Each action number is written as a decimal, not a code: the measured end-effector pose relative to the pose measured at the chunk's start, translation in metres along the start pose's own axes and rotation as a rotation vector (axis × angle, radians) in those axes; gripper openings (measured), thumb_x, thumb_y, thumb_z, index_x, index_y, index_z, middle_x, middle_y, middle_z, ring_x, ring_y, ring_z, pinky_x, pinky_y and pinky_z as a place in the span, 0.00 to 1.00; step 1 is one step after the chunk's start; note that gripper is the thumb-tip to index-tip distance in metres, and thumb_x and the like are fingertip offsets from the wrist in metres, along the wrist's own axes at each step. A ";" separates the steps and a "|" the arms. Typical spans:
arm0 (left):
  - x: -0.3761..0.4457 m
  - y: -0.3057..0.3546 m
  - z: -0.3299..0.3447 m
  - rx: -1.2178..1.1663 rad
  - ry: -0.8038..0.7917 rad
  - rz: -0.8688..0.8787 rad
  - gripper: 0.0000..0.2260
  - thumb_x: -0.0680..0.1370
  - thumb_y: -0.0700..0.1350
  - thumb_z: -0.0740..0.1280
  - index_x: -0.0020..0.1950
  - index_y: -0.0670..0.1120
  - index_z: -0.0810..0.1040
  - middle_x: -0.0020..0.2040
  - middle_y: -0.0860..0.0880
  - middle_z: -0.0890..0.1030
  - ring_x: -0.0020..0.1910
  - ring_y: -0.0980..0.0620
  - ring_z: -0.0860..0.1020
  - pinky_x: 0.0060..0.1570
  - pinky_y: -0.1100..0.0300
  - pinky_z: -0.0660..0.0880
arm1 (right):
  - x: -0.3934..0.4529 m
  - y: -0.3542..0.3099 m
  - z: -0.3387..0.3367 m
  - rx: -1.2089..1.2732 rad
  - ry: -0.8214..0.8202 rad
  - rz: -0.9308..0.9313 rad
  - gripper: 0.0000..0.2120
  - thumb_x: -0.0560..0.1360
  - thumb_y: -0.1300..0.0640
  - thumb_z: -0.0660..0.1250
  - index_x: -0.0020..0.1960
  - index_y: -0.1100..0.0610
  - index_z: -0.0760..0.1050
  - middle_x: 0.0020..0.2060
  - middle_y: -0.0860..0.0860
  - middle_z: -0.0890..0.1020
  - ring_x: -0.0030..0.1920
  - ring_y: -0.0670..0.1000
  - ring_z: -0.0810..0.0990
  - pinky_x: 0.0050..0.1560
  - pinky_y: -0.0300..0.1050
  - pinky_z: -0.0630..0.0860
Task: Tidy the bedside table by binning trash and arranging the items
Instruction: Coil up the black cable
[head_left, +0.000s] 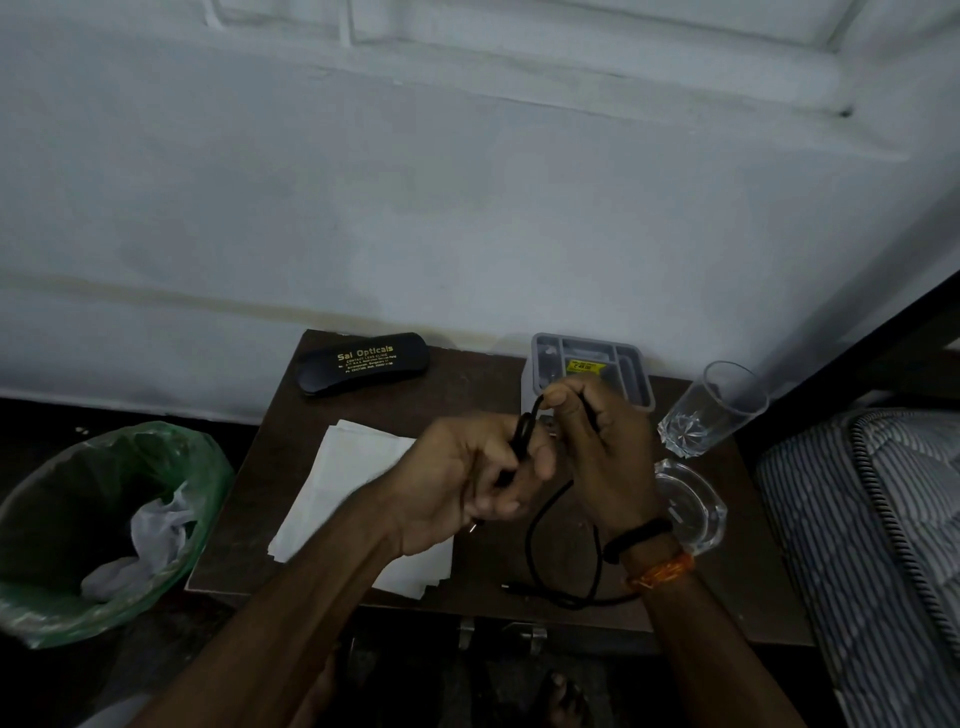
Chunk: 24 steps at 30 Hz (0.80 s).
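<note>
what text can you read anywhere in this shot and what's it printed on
"Sai Opticals": gold lettering on the black spectacle case at the back left of the bedside table.
Smaller gold lines under that name on the case: too small and blurred to read.
Yellow sticker inside the grey organiser tray: dark print on it, too blurred to read.
No other text shows.

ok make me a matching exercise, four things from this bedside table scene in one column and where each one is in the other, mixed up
Things:
1. spectacle case
2. black cable
3. drinking glass
4. crumpled white trash

Places:
A. inside the green-lined bin
B. far left corner of the table
C. held in the left hand and right hand
D. right side of the table, beside the grey organiser

Pairs: 1-B, 2-C, 3-D, 4-A
</note>
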<state>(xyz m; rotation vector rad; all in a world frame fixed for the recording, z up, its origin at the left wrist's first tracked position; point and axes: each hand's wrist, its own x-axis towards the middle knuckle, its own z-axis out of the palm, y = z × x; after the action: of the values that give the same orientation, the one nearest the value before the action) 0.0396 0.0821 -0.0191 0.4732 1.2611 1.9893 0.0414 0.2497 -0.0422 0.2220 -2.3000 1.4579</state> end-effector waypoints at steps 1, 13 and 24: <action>0.000 0.000 -0.001 0.046 0.018 -0.023 0.13 0.76 0.42 0.56 0.44 0.38 0.78 0.25 0.46 0.71 0.22 0.54 0.62 0.28 0.54 0.52 | 0.000 0.002 -0.002 -0.031 0.012 -0.010 0.07 0.81 0.56 0.63 0.46 0.52 0.77 0.39 0.47 0.81 0.41 0.45 0.79 0.41 0.41 0.74; 0.001 -0.013 -0.008 0.691 0.218 0.123 0.13 0.84 0.40 0.57 0.53 0.38 0.81 0.49 0.44 0.84 0.49 0.50 0.82 0.55 0.60 0.76 | 0.004 0.001 -0.011 -0.125 0.211 -0.117 0.10 0.80 0.52 0.61 0.47 0.56 0.78 0.41 0.48 0.81 0.44 0.45 0.80 0.45 0.41 0.76; -0.009 -0.002 0.009 0.328 -0.064 0.018 0.12 0.85 0.42 0.53 0.52 0.38 0.74 0.36 0.42 0.78 0.31 0.56 0.76 0.32 0.64 0.70 | 0.004 0.000 -0.003 0.032 0.085 0.048 0.11 0.78 0.47 0.63 0.44 0.51 0.79 0.32 0.45 0.78 0.33 0.44 0.76 0.36 0.42 0.72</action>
<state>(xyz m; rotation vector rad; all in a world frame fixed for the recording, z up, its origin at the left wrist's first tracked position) 0.0522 0.0812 -0.0163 0.7025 1.5540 1.7713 0.0387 0.2530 -0.0396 0.1126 -2.2298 1.4990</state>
